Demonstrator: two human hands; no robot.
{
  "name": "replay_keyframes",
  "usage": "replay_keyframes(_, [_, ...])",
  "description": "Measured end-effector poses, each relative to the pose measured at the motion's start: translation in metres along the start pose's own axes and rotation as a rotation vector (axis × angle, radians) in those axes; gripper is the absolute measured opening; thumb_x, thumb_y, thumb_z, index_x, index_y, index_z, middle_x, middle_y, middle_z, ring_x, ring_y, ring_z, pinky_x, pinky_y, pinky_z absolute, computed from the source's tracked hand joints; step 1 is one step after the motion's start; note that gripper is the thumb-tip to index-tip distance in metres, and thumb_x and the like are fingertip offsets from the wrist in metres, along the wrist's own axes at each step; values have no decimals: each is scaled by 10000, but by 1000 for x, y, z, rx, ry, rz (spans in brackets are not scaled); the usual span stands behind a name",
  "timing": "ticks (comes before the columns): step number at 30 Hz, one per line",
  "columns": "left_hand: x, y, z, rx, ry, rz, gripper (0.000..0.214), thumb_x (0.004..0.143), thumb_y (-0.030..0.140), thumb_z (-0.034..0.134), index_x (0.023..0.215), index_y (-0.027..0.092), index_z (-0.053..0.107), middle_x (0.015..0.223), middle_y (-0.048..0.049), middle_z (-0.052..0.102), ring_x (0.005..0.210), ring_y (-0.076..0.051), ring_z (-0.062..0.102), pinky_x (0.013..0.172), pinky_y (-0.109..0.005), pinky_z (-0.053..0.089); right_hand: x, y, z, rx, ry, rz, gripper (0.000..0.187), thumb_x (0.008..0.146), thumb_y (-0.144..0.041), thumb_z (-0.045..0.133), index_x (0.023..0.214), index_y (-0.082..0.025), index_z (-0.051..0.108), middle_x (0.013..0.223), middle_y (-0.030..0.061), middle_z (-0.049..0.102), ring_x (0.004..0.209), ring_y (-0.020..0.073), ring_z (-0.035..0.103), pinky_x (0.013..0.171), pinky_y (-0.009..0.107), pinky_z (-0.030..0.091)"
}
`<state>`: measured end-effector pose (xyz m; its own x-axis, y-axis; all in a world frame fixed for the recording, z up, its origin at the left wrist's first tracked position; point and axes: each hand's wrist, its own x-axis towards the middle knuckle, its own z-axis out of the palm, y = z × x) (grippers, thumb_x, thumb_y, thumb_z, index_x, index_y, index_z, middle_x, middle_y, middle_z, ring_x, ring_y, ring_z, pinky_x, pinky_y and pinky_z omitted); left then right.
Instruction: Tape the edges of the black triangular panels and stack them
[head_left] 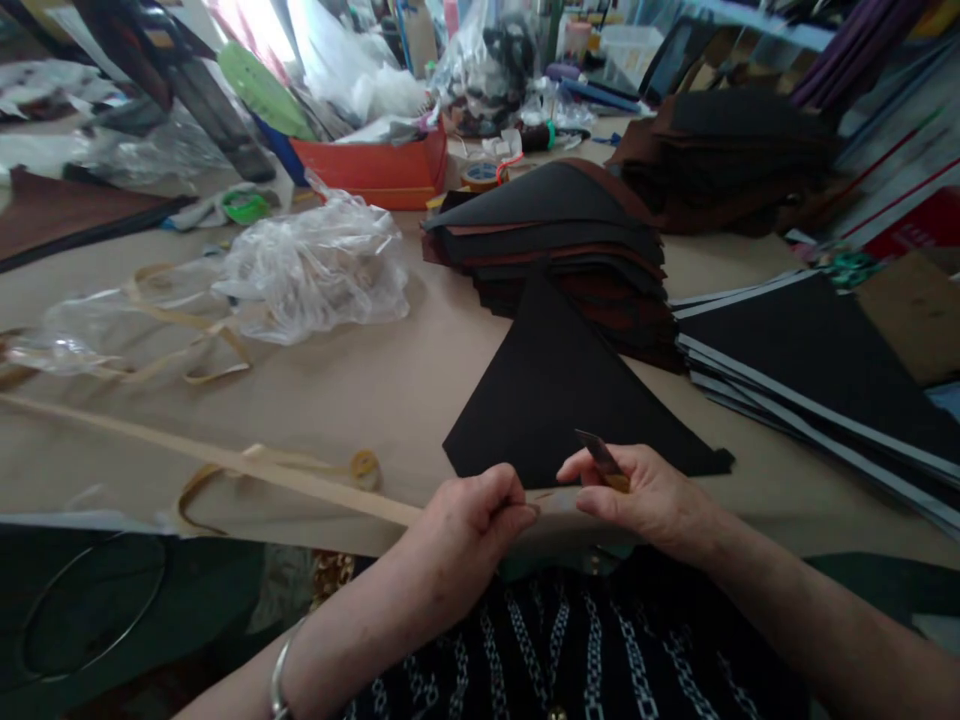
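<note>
My left hand [480, 510] is closed at the table's front edge, thumb against curled fingers. A long beige strip of tape [300, 478] runs from the left into this hand. In my right hand [645, 497], a small knife [602, 460] with a dark blade and yellowish handle is gripped, its blade pointing up and left. A short pale piece [555, 498] shows between the two hands; its exact kind is unclear. Just beyond them lies a black triangular panel [551, 390], flat on the table, its tip reaching toward a stack of dark panels.
Black and brown panels are stacked [562, 230] behind. White-edged black panels [795, 350] lie right. Left are a clear plastic bag [315, 265], loose tape loops [187, 340] and a small tape roll [365, 468]. An orange-red box [375, 170] stands at the back.
</note>
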<state>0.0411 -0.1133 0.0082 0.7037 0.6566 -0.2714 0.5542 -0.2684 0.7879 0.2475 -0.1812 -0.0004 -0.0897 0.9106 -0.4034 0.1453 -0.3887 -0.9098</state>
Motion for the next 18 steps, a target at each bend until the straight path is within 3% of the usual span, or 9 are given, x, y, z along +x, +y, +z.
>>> replay_keyframes(7, [14,2,24,58,4,16,222,828,278,479,627,191,442,539,58,466,499,-89,399,481,-224,298,-5,20,4,82,50,-6,156,780,-289,611,726,-168,528,643,-46,437,573,69,370,528,197,310])
replay_keyframes(10, [23,4,38,60,-42,18,219,836,309,456,649,200,487,531,50,500,492,-101,434,471,-216,316,-15,27,-5,63,73,2,142,779,-257,587,702,-170,506,617,-50,422,556,70,349,509,197,287])
replay_keyframes(14, [33,1,38,130,-122,27,299,843,402,408,645,214,531,518,33,534,467,-117,479,465,-219,350,-35,33,-45,37,206,13,127,753,-253,585,692,-170,510,632,-40,451,587,78,393,557,203,326])
replay_keyframes(18, [39,-24,7,198,-146,-18,360,794,495,421,612,228,578,490,36,553,444,-117,508,442,-202,367,-49,46,-101,-106,402,97,139,739,-281,579,683,-172,513,594,-48,443,515,68,354,513,210,295])
